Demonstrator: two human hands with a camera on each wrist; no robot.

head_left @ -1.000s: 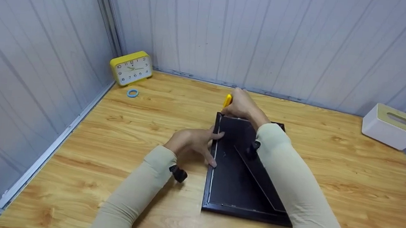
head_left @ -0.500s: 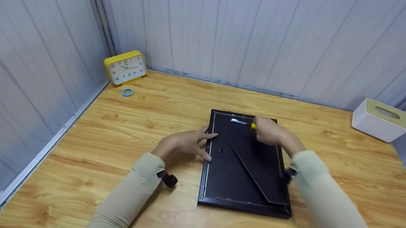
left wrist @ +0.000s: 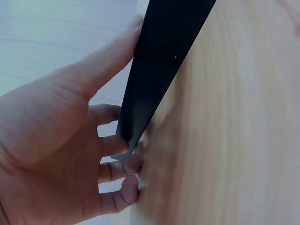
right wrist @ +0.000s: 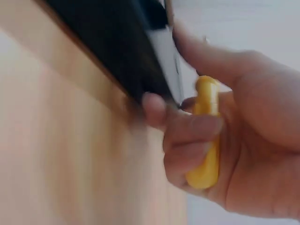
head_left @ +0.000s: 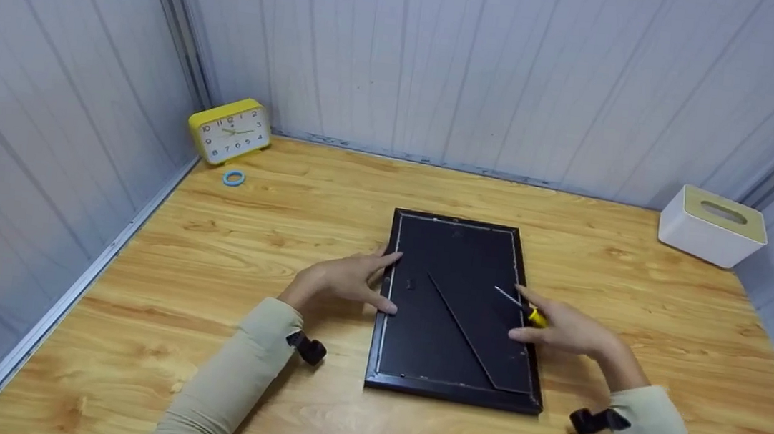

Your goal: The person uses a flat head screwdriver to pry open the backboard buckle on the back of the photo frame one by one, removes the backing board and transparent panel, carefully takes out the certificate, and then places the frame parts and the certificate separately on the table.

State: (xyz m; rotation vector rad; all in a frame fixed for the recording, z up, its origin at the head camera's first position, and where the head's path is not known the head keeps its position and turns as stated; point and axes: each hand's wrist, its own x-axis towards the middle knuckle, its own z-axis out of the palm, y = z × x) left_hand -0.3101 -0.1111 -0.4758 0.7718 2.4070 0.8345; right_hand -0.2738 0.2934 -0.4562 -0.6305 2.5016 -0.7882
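My left hand (head_left: pixel 348 278), loosely spread, touches one frame (head_left: pixel 417 339) on the worktop (head_left: pixel 309 410). My right hand (head_left: pixel 566 328) curls round one screwdriver (head_left: pixel 537 317). One clock (head_left: pixel 231 136), one ring (head_left: pixel 225 179), one box (head_left: pixel 698 232) sit beyond.

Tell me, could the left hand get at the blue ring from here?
Probably yes: only tabletop shows between the left hand and the blue ring, though that hand would likely first have to let go of the black frame.
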